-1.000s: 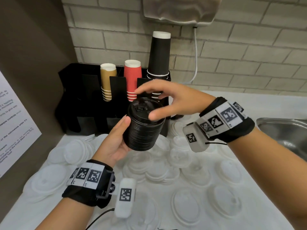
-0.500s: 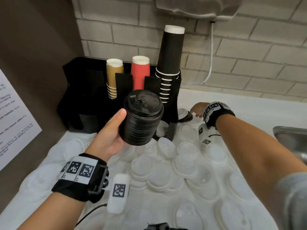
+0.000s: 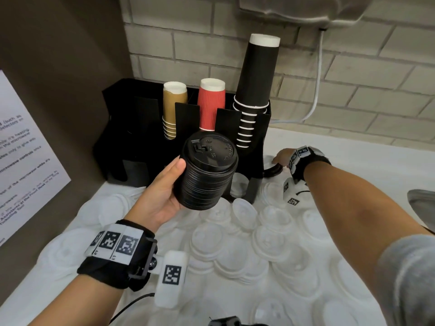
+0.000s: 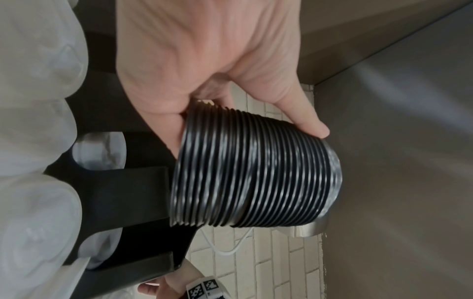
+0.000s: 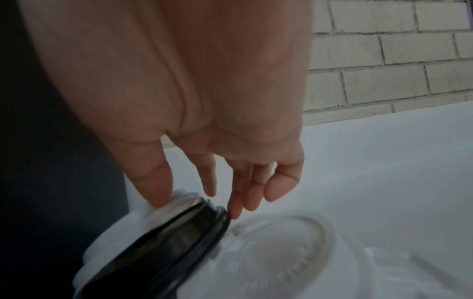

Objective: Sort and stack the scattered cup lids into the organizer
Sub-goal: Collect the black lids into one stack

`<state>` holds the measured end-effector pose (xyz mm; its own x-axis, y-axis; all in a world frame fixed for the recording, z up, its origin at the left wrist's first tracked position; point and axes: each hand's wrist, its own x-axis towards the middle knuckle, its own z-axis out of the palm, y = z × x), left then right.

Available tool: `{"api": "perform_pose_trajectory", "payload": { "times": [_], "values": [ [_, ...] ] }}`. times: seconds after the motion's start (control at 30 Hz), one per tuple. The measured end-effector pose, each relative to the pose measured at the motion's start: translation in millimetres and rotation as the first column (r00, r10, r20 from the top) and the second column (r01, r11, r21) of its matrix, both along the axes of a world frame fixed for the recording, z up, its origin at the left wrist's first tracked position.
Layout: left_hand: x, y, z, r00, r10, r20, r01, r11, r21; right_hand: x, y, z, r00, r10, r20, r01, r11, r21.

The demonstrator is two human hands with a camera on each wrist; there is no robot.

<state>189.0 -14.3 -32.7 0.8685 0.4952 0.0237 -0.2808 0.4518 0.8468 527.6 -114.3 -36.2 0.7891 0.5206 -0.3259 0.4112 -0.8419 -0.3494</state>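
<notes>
At two o'clock beside the organizer (image 3: 256,147), the right hand (image 5: 194,121) pinches a loose black lid (image 5: 163,242) between thumb and fingertips. The left hand (image 3: 162,196) clasps the black lid stack (image 3: 207,175). She'd best lift the lid clear of the white lids (image 3: 235,243), then seat it squarely on top.

"microwave" on wall notice (image 3: 26,147)

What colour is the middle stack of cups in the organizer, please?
Red with white rims; the middle cup stack shows best in the head view.
</notes>
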Motion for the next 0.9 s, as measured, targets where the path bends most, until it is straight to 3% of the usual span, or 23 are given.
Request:
{"api": "perform_pose_trajectory", "payload": {
  "times": [0.13, 0.23, 0.3, 0.43, 0.53, 0.63, 0.73, 0.83, 0.9],
  "values": [
    [1.2, -0.3, 1.0, 0.999, 0.029, 0.013, -0.029, 0.999, -0.020, 3.2, 0.1, 8.3, 0.986, -0.074, -0.147, 0.099, 0.981, 0.167],
    [0.3, 0.4, -2.5, 1.000, 0.015, 0.024, -0.015, 1.000, -0.021, 5.9, -4.1, 11.3, 0.921, -0.148, -0.360, 0.258, 0.926, 0.277],
    [-2.1, 0.4, -3.5, 1.000, 0.001, 0.017, 0.000, 0.999, -0.033, 1.7, -9.4, 10.3, 0.897, -0.156, -0.413, 0.299, 0.903, 0.310],
    [-5.2, -1.3, -8.9, 1.000, 0.010, -0.002, -0.010, 0.997, -0.080, -8.6, -21.7, 11.5, 0.900, -0.174, -0.400, 0.332, 0.869, 0.368],
    [-8.6, -4.4, -13.5, 1.000, 0.018, -0.020, -0.021, 0.992, -0.125, -20.3, -40.5, 21.7, 0.945, -0.204, -0.258, 0.295, 0.872, 0.391],
    [-13.5, -8.6, -14.7, 1.000, -0.012, -0.024, 0.009, 0.993, -0.119, -34.7, -61.2, 35.0, 0.913, -0.232, -0.335, 0.395, 0.706, 0.588],
    [-15.9, -13.3, -14.7, 0.999, -0.047, -0.025, 0.044, 0.995, -0.091, -67.1, -78.3, 52.8, 0.871, -0.202, -0.449, 0.488, 0.465, 0.739],
    [-19.5, -18.5, -14.7, 0.997, -0.077, -0.023, 0.075, 0.995, -0.064, -109.5, -88.8, 65.1, 0.936, -0.009, -0.351, 0.329, 0.366, 0.870],
    [-22.8, -21.5, -15.9, 0.995, -0.094, -0.022, 0.093, 0.994, -0.061, -137.5, -92.0, 72.6, 0.907, 0.155, -0.392, 0.324, 0.339, 0.883]
  ]
}}
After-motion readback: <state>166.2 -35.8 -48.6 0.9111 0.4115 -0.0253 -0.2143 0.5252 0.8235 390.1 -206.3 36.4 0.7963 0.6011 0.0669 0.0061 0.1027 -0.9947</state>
